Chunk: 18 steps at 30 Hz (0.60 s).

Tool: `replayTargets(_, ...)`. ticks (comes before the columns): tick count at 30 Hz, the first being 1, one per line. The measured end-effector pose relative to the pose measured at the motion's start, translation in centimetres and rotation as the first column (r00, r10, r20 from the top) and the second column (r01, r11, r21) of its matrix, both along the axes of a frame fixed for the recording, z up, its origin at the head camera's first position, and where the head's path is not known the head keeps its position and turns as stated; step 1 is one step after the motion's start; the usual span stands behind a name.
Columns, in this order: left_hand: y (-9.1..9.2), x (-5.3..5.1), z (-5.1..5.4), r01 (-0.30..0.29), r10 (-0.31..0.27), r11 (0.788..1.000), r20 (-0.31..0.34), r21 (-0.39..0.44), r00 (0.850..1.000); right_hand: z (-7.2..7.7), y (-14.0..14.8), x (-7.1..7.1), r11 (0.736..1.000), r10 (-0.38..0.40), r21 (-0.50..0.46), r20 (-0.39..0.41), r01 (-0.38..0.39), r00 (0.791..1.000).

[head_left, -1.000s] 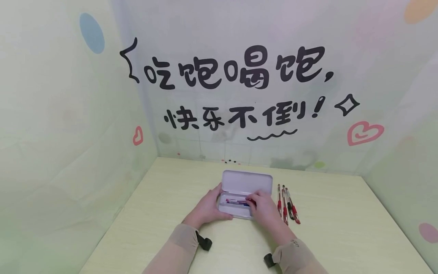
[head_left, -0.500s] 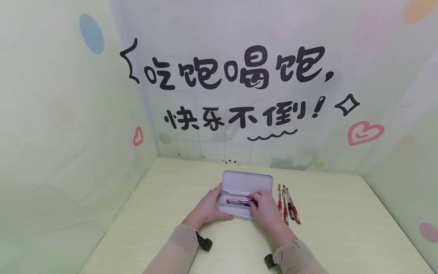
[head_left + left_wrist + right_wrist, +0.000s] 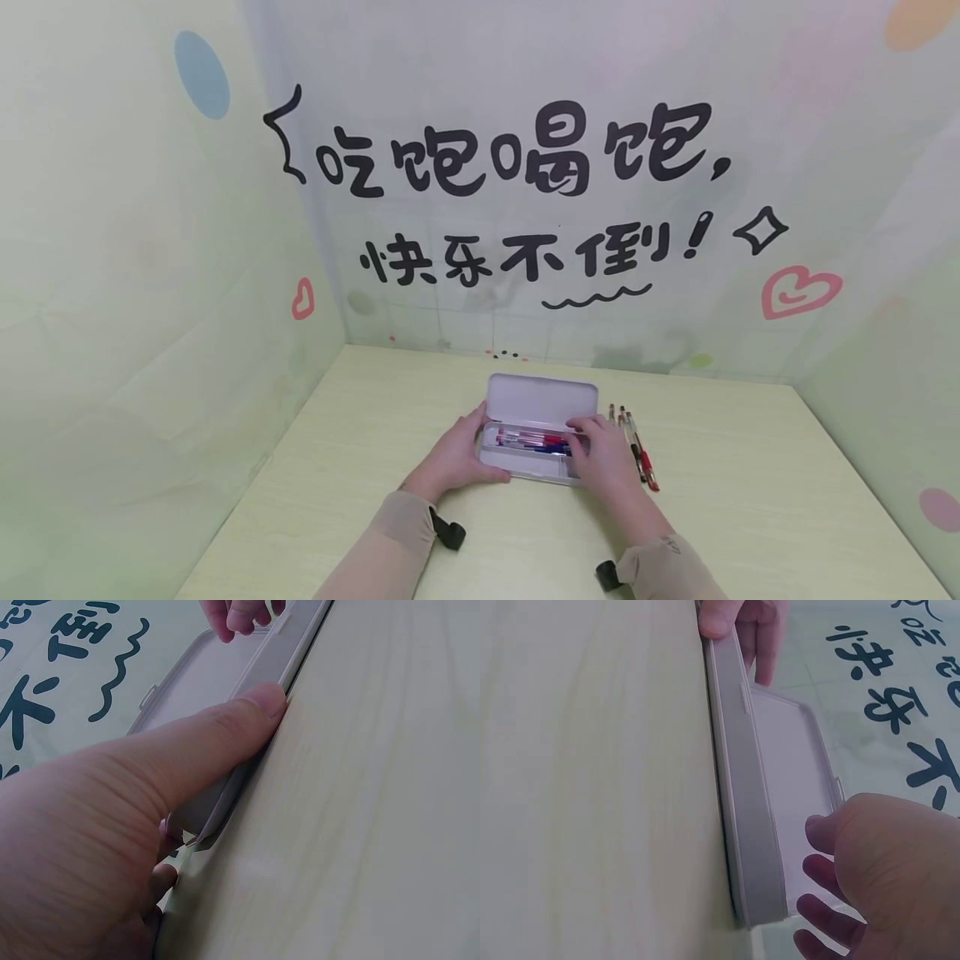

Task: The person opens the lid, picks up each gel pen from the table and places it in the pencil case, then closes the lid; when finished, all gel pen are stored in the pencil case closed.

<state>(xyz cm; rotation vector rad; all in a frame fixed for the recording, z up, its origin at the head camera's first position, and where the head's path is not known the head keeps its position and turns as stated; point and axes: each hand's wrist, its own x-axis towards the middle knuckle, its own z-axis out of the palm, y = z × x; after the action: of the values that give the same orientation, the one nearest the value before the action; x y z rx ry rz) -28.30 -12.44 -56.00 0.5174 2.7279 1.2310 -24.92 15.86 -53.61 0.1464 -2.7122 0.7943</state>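
Observation:
A light metal pencil case lies with its lid raised on the table, in the middle of the head view. Several red and blue pens lie lengthwise inside it. My left hand grips the case's left end; in the left wrist view its thumb presses along the front wall, the other fingers partly hidden behind. Over the right end hovers my right hand, hiding part of the tray. The right wrist view shows this hand's fingers apart and loosely bent, with nothing between them.
Right of the case, several red and black pens lie on the pale wooden table, partly behind my right hand. Printed cloth walls enclose the table at the back and both sides.
My right hand has let go of the pen in the case and moved right, uncovering more of the pens inside. The left hand keeps its grip on the case.

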Motion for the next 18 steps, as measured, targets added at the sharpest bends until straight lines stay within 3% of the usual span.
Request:
replayTargets(12, 0.0, 0.1, 0.0, 0.001, -0.001, 1.000, -0.006, -0.009, 1.000, -0.1, 4.9, 1.0, 0.993, -0.101, -0.065, -0.004, 0.100, 0.995)
replayTargets(18, 0.0, 0.0, 0.0, 0.006, -0.006, 1.000, -0.013, -0.005, 1.000, 0.0, 6.6, 1.8, 0.985, -0.161, -0.039, 0.113, 0.166, 0.980)
